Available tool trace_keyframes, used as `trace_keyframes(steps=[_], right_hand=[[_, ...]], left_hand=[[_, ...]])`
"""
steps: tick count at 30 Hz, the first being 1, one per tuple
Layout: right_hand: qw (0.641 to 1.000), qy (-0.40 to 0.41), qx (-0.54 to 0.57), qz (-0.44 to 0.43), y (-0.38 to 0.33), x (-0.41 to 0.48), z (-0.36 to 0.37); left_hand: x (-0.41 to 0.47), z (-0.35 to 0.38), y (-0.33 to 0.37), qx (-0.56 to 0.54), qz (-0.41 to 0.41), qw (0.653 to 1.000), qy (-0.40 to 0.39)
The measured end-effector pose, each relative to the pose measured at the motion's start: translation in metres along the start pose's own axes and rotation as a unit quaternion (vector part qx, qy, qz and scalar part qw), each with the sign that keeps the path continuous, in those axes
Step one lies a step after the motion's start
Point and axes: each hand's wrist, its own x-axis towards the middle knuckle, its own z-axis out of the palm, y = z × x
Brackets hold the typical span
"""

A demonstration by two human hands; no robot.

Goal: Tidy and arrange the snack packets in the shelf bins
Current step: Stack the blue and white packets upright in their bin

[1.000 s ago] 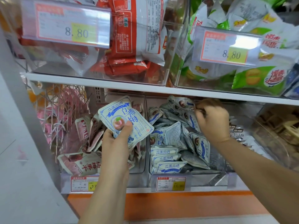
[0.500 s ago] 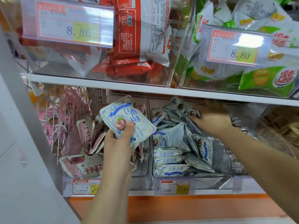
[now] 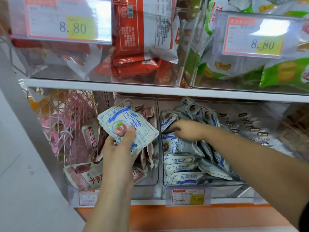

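Observation:
My left hand point(image 3: 119, 148) grips a small stack of white-and-blue plum packets point(image 3: 132, 124) in front of the clear bin of pink packets point(image 3: 147, 180), thumb on the top one's face. My right hand point(image 3: 188, 129) reaches into the middle clear bin point(image 3: 205, 184), fingers curled down among the jumbled white-and-blue packets point(image 3: 182, 169); whether it pinches one is hidden. Pink dried-fruit packets point(image 3: 83, 174) lie in the left bin.
The white shelf board point(image 3: 150, 90) sits just above the bins. Upper bins hold red packets point(image 3: 133, 47) and green packets point(image 3: 275, 72) behind price tags. A wire basket point(image 3: 63, 124) stands at the left, grey packets point(image 3: 255, 133) at the right.
My right hand has slid from the back right of the middle bin to its left side, lower among the packets. My left hand still holds the plum packets in the same place.

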Motion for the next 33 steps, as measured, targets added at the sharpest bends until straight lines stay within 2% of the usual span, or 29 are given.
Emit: trace_keyframes(steps=[6, 13, 18, 21, 24, 30, 33], right_hand=[[0.998, -0.039, 0.023, 0.049, -0.008, 0.012, -0.006], [0.996, -0.067, 0.062, 0.008, -0.01, 0.006, -0.014], [0.989, -0.139, 0.031, -0.039, -0.004, -0.02, -0.006], [0.983, -0.166, 0.056, -0.055, -0.001, -0.037, -0.002], [0.985, -0.137, 0.084, -0.069, -0.002, -0.044, 0.006], [0.979, -0.093, 0.18, -0.031, 0.0, -0.043, 0.017], [0.977, -0.022, 0.211, -0.024, -0.003, -0.048, 0.003]], left_hand=[[0.003, 0.0, -0.001, 0.004, 0.0, 1.0, 0.0], [0.004, -0.001, 0.0, 0.011, 0.004, 1.0, -0.001], [0.004, 0.001, -0.001, 0.017, 0.006, 1.0, -0.009], [0.004, 0.001, -0.002, 0.02, 0.007, 1.0, -0.003], [0.002, 0.001, -0.002, 0.021, 0.005, 1.0, -0.002], [-0.001, 0.006, -0.001, 0.007, 0.004, 1.0, -0.005], [-0.001, 0.007, -0.001, 0.019, 0.005, 1.0, -0.008]])
